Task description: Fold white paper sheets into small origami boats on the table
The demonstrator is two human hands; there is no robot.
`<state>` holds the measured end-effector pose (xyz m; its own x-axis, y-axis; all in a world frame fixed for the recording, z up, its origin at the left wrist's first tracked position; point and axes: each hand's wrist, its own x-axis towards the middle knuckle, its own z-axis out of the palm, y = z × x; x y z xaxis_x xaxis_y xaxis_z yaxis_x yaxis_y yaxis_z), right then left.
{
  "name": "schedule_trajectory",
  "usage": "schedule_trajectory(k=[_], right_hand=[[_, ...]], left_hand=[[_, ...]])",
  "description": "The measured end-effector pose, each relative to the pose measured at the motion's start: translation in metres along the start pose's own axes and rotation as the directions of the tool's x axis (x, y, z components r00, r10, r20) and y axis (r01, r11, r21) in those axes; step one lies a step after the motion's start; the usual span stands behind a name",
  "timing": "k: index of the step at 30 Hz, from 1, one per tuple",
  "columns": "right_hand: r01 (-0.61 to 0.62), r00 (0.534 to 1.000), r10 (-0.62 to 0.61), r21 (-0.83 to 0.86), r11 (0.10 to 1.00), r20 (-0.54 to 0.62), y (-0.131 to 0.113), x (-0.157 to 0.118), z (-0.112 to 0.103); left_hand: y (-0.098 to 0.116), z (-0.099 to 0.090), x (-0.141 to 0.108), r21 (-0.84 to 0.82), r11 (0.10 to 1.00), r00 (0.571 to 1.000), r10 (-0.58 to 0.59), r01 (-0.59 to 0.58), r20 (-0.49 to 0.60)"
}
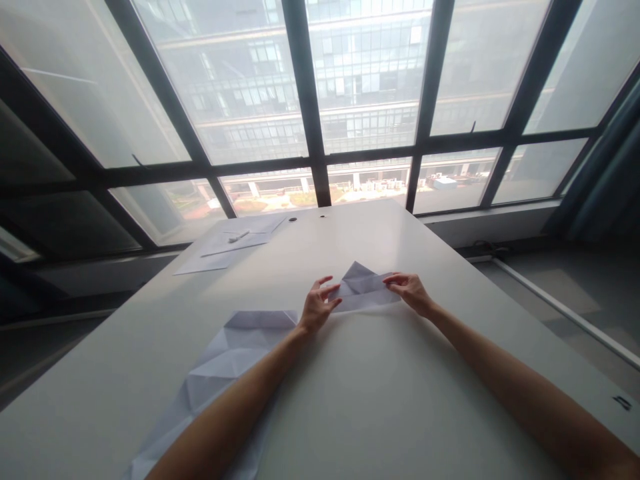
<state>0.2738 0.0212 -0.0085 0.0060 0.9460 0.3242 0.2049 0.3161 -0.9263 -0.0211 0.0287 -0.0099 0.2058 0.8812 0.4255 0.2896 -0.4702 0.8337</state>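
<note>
A folded sheet of white paper [367, 293], with a pointed peak at its top edge, is held between my two hands over the white table [380, 387]. My left hand [319, 305] has its thumb and a finger at the paper's left end, while its other fingers are spread. At the right end, my right hand [407, 290] pinches the paper between thumb and fingers. A larger creased sheet [220, 363] lies on the table beneath my left forearm, which hides part of it.
Flat white sheets [215, 257] lie at the table's far left, with a small white pen-like object [239, 237] on top. Two dark round spots, one a hole [293, 219], mark the far end. Large framed windows [370, 80] stand beyond; a curtain [605, 160] hangs at right.
</note>
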Motion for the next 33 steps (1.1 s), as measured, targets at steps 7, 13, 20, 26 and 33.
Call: schedule_trajectory(k=[7, 13, 20, 26, 33], right_hand=[[-0.072, 0.997, 0.073, 0.091, 0.993, -0.001, -0.001, 0.000, -0.002], [-0.076, 0.996, 0.082, 0.134, 0.988, -0.040, 0.000, 0.002, -0.003], [-0.023, 0.999, 0.025, 0.108, 0.994, -0.022, 0.002, 0.004, -0.007], [0.194, 0.981, -0.195, -0.058, 0.979, -0.013, 0.010, 0.005, -0.003], [0.453, 0.872, -0.488, -0.419, 0.787, 0.026, -0.002, -0.003, 0.000]], left_hand=[[0.001, -0.002, 0.002, -0.021, 1.000, 0.998, -0.007, 0.006, -0.055], [-0.003, -0.001, 0.003, -0.120, 0.993, 0.996, -0.033, 0.023, -0.085], [-0.007, 0.001, 0.005, -0.168, 0.986, 0.996, -0.033, 0.018, -0.088], [-0.004, 0.000, 0.003, -0.066, 0.996, 0.989, 0.055, -0.064, -0.137], [0.006, -0.001, 0.000, 0.203, 0.957, 0.951, 0.244, -0.206, -0.187]])
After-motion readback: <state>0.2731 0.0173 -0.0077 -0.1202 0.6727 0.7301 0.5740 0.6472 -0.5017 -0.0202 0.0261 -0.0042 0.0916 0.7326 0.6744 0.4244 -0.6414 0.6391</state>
